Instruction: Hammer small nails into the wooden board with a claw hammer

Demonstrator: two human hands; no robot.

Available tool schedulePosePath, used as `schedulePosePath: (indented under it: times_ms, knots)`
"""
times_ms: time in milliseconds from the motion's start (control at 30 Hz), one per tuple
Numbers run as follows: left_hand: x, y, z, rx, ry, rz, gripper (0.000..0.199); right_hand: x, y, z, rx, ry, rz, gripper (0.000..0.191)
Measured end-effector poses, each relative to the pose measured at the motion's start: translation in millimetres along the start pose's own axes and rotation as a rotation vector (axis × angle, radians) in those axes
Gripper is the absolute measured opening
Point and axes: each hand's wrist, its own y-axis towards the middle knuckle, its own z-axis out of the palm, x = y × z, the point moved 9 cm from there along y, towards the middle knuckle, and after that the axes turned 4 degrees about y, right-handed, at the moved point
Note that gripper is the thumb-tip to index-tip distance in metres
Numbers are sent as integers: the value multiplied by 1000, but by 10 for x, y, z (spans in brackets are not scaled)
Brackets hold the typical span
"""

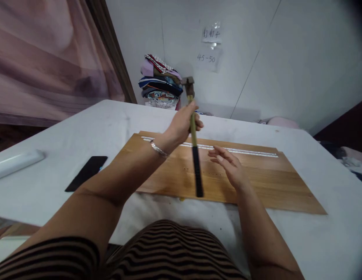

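Note:
My left hand (183, 121) grips a hammer (193, 134) near its head, above a wooden board. The metal head is at the top and the black grip end points down toward me. To the right of the hammer, my right hand (229, 162) hovers over the board with its fingers apart and nothing in them. The wooden board (262, 179) lies flat on the white table, with two white strips (245, 151) running along its far side. Small dark marks in a row show on the board between my hands.
On the white table (81, 132), a black phone (86, 173) lies left of the board, and a white cylindrical object (19, 162) is at the far left. Folded clothes (161, 83) are stacked beyond the table's far edge, against the wall. A pink curtain (52, 58) hangs at the left.

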Motion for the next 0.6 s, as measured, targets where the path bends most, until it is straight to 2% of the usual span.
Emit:
schedulePosePath:
  times_ms: [100,167,267,367,433,500,533,600]
  knots:
    - [247,-162,448,148,-77,-67,33,80,-80,120,111,91,63,52]
    - [443,-311,634,181,-61,-119,32,76,-107,151,150,124,123,53]
    - [700,-482,744,168,59,-168,29,70,-87,136,130,204,135,46]
    - [874,-561,816,279,147,-201,34,53,-52,131,121,312,134,39]
    - [899,-548,782,386,193,-165,37,32,-52,135,132,352,178,36]
    - [962,-527,634,509,291,-170,42,8,-75,152,160,358,259,36]
    - [1008,-503,474,526,392,-172,44,-6,-94,170,183,354,307,36]
    - [1045,-419,-10,409,695,-103,41,-43,-133,207,220,339,396,36]
